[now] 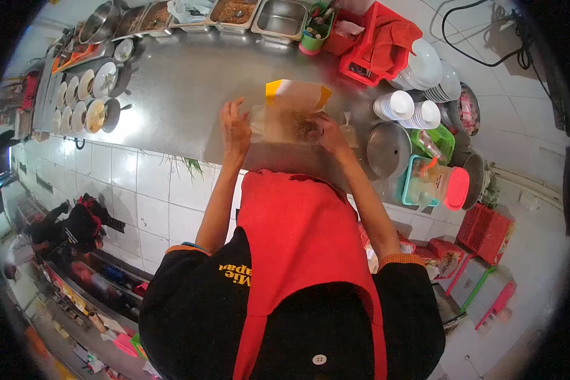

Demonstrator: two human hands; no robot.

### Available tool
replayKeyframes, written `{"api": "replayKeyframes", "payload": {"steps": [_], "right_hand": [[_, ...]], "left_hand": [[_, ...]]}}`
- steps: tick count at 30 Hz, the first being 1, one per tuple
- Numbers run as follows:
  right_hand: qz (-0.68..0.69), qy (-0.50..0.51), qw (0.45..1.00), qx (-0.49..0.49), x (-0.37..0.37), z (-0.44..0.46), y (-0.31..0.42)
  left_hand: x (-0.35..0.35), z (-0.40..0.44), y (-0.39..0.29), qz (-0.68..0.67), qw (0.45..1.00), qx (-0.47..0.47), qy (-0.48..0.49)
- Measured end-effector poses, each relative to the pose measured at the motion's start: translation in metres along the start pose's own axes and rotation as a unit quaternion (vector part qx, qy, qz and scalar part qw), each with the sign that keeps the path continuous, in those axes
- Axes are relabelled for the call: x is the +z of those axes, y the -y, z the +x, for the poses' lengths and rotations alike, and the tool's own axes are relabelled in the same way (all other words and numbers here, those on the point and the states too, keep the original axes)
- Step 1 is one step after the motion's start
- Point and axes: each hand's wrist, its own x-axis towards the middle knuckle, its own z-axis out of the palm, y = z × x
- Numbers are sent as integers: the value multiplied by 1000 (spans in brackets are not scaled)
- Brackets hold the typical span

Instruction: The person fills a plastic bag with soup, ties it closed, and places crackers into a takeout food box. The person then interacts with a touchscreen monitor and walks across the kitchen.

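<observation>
On the steel counter in front of me lies an opened paper food box (297, 94), white with yellow edges. Its near part looks brownish and holds a small heap of brown crumbly food (303, 130), whose kind I cannot make out. My right hand (328, 133) is at the box's right side, fingers curled together at the food; what they pinch is hidden. To the left, my left hand (235, 132) is raised with fingers apart, holding nothing. Between it and the box lies a pale plastic piece (258, 124). A small clear plastic bag (349, 132) sits right of my right hand.
Steel food pans (280, 19) line the counter's back edge. Several bowls (95, 116) stand at left. Stacked white cups (396, 106), plates (424, 65), a red basket (377, 47) and a round metal lid (388, 150) are at right. Another person (82, 225) is at lower left.
</observation>
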Motion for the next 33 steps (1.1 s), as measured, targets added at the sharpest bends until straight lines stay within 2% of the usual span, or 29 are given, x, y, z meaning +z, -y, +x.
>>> {"api": "replayKeyframes", "payload": {"steps": [2,3,5,6,8,9,11,12,13,14,15,16,17,18,19,20,21,22,23,25,27,29,32,33], "right_hand": [[5,27,999,23,2,1,0],[4,27,999,32,2,2,2],[3,30,999,37,1,5,2],[6,43,999,33,1,6,-2],[7,50,998,31,-4,9,-3],[33,41,997,55,-7,6,-4],[58,30,994,85,-14,0,-7],[229,-35,959,163,-13,-4,-20],[391,-98,885,232,-16,-7,-28],[389,-100,885,233,-24,-12,-36],[296,-174,901,265,-33,-18,-41],[198,-245,902,295,-40,-24,-46],[196,-248,901,297,-43,-29,-50],[-13,-275,924,266,-44,-35,-55],[-221,-288,904,226,-43,-43,-62],[-223,-290,902,230,-43,-48,-69],[-191,-240,918,252,-41,-51,-74],[-156,-188,931,272,-38,-55,-78],[-155,-188,931,273,-37,-58,-82],[9,-168,914,370,-36,-57,-74],[38,-165,919,355,-35,-61,-69],[65,-164,924,338,-37,-63,-80],[31,-166,941,292,-34,-70,-94],[-24,-134,958,252,-43,-67,-81]], "left_hand": [[1,5,-10,-52,989,81,114],[6,1,-13,-51,989,79,114],[24,-11,-15,-42,946,172,270],[34,-18,-6,-40,947,171,268],[60,-29,13,46,940,162,297],[67,-30,16,43,939,165,299],[79,-33,24,70,940,218,253],[78,-35,21,66,939,219,256],[73,-34,16,73,937,214,266],[69,-32,10,79,935,209,275],[66,-31,6,77,935,210,276],[64,-31,1,43,944,134,297],[62,-30,-4,9,947,59,316],[56,-27,-13,7,945,62,320],[49,-24,-22,-36,957,82,275],[46,-20,-28,-80,965,100,228],[47,-20,-28,-81,964,102,232],[48,-18,-27,-114,964,70,229],[47,-16,-25,-146,963,36,223],[44,-12,-17,-129,973,28,187],[36,-11,-8,-109,983,18,147],[32,-12,1,-90,985,-48,139],[39,-24,18,-84,982,-77,152],[46,-30,27,-84,982,-78,150]]}}
